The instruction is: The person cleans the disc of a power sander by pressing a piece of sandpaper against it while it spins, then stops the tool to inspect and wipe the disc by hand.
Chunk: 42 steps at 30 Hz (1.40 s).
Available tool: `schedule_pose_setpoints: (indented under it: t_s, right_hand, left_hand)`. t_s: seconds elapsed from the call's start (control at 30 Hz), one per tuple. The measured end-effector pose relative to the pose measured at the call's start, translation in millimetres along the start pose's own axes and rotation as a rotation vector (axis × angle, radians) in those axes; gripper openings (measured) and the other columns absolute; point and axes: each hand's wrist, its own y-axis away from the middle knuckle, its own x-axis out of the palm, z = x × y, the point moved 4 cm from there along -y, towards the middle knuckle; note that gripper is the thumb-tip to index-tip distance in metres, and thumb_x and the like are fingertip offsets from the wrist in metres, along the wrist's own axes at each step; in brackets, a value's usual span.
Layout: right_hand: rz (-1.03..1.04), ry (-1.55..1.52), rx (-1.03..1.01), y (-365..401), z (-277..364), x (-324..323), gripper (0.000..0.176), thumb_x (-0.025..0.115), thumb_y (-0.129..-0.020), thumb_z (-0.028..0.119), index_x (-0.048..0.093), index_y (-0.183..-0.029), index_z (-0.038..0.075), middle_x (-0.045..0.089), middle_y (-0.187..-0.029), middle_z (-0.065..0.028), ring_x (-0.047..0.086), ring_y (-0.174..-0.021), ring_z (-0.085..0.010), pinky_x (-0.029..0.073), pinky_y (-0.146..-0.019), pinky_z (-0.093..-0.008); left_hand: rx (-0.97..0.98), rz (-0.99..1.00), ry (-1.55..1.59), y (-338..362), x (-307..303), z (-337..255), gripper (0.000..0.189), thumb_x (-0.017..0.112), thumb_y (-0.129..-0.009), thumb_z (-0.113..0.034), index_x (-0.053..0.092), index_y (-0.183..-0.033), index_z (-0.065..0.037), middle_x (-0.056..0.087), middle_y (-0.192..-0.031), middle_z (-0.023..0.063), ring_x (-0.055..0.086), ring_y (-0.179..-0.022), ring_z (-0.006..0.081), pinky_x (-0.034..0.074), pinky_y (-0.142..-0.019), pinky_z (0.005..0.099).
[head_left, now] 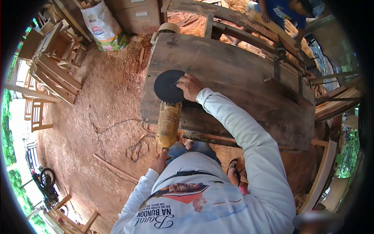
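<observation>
A yellow power tool (168,124) lies over the left front edge of a dark wooden tabletop (230,66), with a round black disc (168,85) at its far end. My right hand (189,87) is closed at the disc's right edge, fingertips pressed together on it; whether they pinch the disc or something small is hidden. My left hand (160,160) is at the near end of the tool, its fingers closed around that end and partly hidden below it.
A cable (138,148) coils on the dusty floor at left. Wooden chairs and frames (58,78) stand at far left, a white sack (103,27) behind. Another person in a blue shirt (280,13) is at the upper right. A wood strip (117,169) lies lower left.
</observation>
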Motion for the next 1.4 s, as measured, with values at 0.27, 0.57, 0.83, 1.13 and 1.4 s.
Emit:
schedule_pose_setpoints:
  t_s: [0.27, 0.57, 0.83, 1.13, 1.4]
  right_hand:
    - [0.020, -0.059, 0.034, 10.3, -0.8, -14.8, 0.026, 0.063, -0.076, 0.002, 0.079, -0.096, 0.005, 0.073, -0.099, -0.0112, 0.063, -0.099, -0.0309, 0.054, -0.089, -0.0416]
    - [-0.001, -0.079, 0.022, 19.4, 4.6, -16.2, 0.028, 0.063, -0.072, 0.001, 0.078, -0.096, 0.003, 0.072, -0.095, -0.0117, 0.063, -0.099, -0.0311, 0.053, -0.088, -0.0421]
    - [-0.014, -0.089, 0.026, 28.9, 9.0, -18.9, 0.030, 0.063, -0.073, 0.001, 0.077, -0.099, 0.003, 0.071, -0.095, -0.0114, 0.063, -0.096, -0.0324, 0.053, -0.086, -0.0432]
    - [-0.323, -0.211, 0.438, 62.4, -8.4, -71.7, 0.038, 0.059, -0.078, 0.004, 0.069, -0.115, 0.007, 0.069, -0.081, -0.0164, 0.067, -0.072, -0.0376, 0.056, -0.072, -0.0495]
    - [0.424, -0.095, 0.470, 54.9, 11.9, -44.3, 0.094, 0.061, -0.074, 0.019, 0.025, -0.161, 0.019, 0.068, -0.074, -0.0260, 0.068, -0.069, -0.0445, 0.056, -0.073, -0.0535]
  left_hand:
    - [-0.112, 0.110, 0.019, -2.4, -2.1, 3.7, 0.037, 0.052, -0.103, -0.026, 0.052, -0.135, -0.007, 0.072, -0.097, 0.0254, 0.070, -0.084, 0.0398, 0.054, -0.070, 0.0476]
    - [0.005, 0.044, -0.181, -3.0, -1.5, 2.5, 0.047, 0.063, -0.092, -0.012, 0.049, -0.137, -0.007, 0.068, -0.101, 0.0325, 0.066, -0.091, 0.0529, 0.054, -0.075, 0.0566]
    - [0.002, 0.070, -0.178, -0.7, -8.7, -15.0, 0.055, 0.066, -0.089, -0.010, 0.046, -0.140, -0.008, 0.066, -0.107, 0.0332, 0.065, -0.096, 0.0533, 0.053, -0.078, 0.0564]
    - [-0.212, 0.143, 0.086, -0.8, -3.1, -3.8, 0.046, 0.067, -0.091, -0.016, 0.044, -0.129, -0.007, 0.069, -0.104, 0.0286, 0.066, -0.093, 0.0518, 0.053, -0.074, 0.0567]
    - [-0.379, 0.054, 0.285, 2.5, -4.4, -11.1, 0.078, 0.047, -0.096, -0.069, 0.063, -0.123, 0.002, 0.068, -0.083, 0.0134, 0.057, -0.061, 0.0187, 0.047, -0.054, 0.0353]
